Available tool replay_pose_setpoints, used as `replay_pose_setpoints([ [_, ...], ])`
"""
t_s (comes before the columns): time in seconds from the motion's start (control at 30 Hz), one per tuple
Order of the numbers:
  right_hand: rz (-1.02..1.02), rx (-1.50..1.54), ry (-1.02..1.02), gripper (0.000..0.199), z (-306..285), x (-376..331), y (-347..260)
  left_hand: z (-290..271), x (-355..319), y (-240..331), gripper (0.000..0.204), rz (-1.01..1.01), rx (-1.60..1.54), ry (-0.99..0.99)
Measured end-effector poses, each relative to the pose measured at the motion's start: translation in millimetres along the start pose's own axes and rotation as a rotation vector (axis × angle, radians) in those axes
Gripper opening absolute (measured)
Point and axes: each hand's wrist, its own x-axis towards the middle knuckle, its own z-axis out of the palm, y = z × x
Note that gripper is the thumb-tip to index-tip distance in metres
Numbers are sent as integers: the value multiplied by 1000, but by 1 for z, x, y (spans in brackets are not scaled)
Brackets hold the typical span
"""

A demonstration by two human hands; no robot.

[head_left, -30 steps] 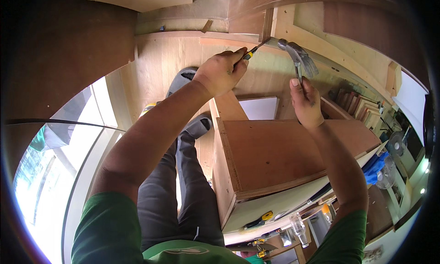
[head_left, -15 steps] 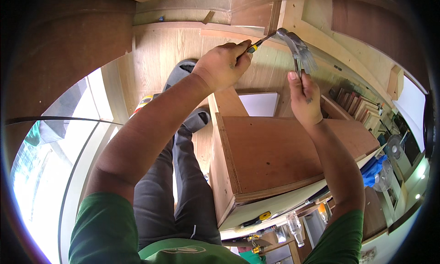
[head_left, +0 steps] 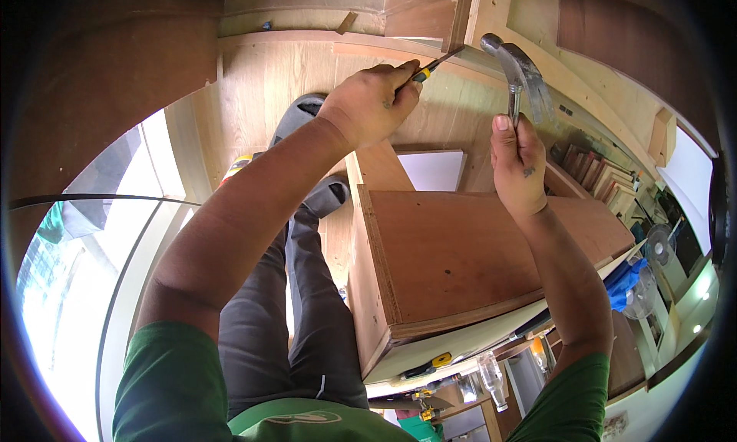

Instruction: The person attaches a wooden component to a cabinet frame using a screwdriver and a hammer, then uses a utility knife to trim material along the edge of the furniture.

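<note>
My left hand point(head_left: 370, 108) is closed around the yellow-and-dark handle of a slim metal-shafted hand tool point(head_left: 444, 57); whether it is a chisel or a screwdriver I cannot tell. Its shaft points right, and its tip is close to a wooden strip point(head_left: 458, 24) at the frame. My right hand point(head_left: 520, 164) grips a claw hammer point(head_left: 524, 71) by its metal shaft, with the thumb along it. The hammer's striking face is turned left, a short gap from the tool's tip. Most of the hammer's handle is hidden in my fist.
A brown wooden cabinet box point(head_left: 453, 258) stands below my right arm. My feet in dark slippers point(head_left: 298, 118) are on the wood-look floor point(head_left: 261, 74). Wood pieces point(head_left: 603, 177) are stacked at the right, near a fan point(head_left: 659, 244). Bright glass point(head_left: 69, 288) lies at left.
My right hand has drawn the hammer slightly to the right, so its head is now apart from the tool's tip it overlapped before. My left hand has stayed nearly in place.
</note>
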Motion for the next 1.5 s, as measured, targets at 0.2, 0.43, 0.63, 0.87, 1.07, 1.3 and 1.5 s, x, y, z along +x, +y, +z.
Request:
replay_pose_setpoints([
  [0.2,43,62,17,35,0,0,6,0,-1,2,43,-5,17,-1],
  [0.43,-9,-3,12,36,2,-3,9,1,-1,5,43,-57,-7,-18],
  [0.63,19,-190,-29,38,6,4,6,1,-1,3,44,-61,-22,-24],
  [0.87,-29,-45,7,39,3,-3,-3,4,-2,1,43,-9,7,5],
  [1.07,47,-180,8,42,9,7,-6,8,-3,-2,43,0,-29,50],
  [1.3,-63,-22,97,43,5,-2,-8,12,-2,-6,45,34,-35,58],
  [1.5,-63,-80,67,44,12,-1,-2,8,0,-3,46,19,3,39],
])
